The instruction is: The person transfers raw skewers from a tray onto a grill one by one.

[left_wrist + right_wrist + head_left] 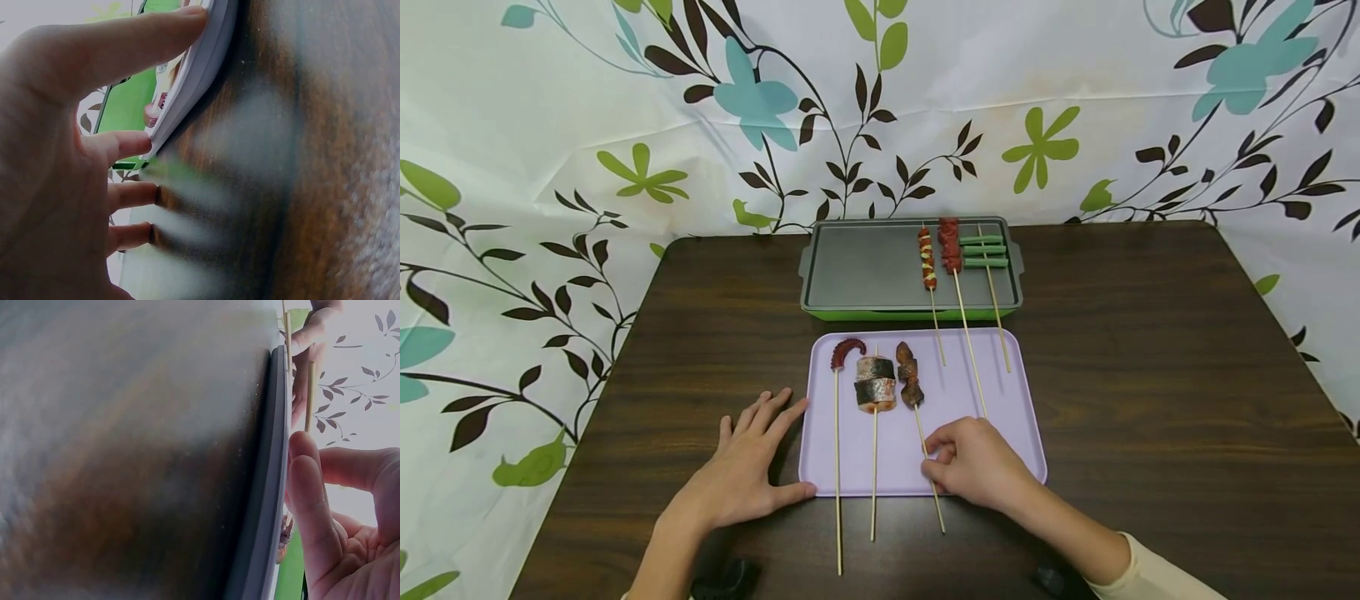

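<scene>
- Table [1150, 400] carries the purple tray [1013, 400].
- Your left grip [739, 482] lies spread at its left edge.
- Your right grip [981, 465] pinches the brown skewer [910, 379] over that tray.
- You seem to be positioning it; the next move probably calls for a steady pinch.

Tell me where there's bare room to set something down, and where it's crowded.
Free: the gray pan left of the striped skewer; the brown table right of the purple tray or left of the pan. Crowded: the tray's left and middle, with the tentacle skewer, silvery skewer and brown skewer, pinched by the right hand; sticks cross its right.
</scene>
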Action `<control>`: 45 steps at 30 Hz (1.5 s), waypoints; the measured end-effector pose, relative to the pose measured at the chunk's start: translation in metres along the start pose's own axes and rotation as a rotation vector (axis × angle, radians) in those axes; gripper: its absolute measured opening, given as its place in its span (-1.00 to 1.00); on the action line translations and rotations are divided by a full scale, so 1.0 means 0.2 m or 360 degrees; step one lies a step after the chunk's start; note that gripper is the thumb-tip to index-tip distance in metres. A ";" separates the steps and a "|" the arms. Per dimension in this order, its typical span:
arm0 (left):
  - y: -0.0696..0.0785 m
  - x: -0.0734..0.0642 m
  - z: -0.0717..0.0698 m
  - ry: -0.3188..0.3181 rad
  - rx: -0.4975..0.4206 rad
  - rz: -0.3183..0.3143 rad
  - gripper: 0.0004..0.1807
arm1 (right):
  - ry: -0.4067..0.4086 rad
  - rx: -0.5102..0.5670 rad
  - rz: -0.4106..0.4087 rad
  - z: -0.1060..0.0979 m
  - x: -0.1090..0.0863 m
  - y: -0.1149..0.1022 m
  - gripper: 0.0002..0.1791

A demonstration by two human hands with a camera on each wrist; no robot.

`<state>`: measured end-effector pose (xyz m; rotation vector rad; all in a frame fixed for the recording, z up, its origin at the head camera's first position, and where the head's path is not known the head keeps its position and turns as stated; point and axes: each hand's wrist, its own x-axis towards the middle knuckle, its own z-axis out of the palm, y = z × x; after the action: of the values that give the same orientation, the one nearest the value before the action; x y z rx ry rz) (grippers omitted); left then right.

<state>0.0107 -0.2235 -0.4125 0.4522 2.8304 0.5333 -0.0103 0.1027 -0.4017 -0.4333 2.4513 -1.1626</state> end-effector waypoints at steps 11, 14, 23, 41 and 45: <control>0.00 0.00 0.00 -0.0010 0.0008 -0.0009 0.16 | -0.0037 0.0024 -0.0036 -0.01 -0.01 0.00 -0.90; 0.00 0.00 0.00 -0.0008 0.0003 -0.0009 0.16 | -0.0038 0.0021 -0.0043 -0.01 -0.02 -0.01 -0.91; 0.00 0.00 0.00 0.0005 -0.0006 0.0004 0.15 | -0.0054 0.0040 -0.0101 -0.04 -0.04 -0.05 -0.89; 0.01 0.00 0.00 0.0031 0.0009 0.0030 0.13 | -0.0029 0.0115 -0.0165 -0.12 0.00 -0.16 -0.82; 0.00 0.00 0.00 0.0047 0.0011 0.0038 0.14 | -0.0005 0.0115 -0.0163 -0.14 0.03 -0.17 -0.81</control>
<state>0.0107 -0.2227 -0.4123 0.4837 2.8590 0.5392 -0.0247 0.0982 -0.3593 -0.5439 2.4007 -1.2863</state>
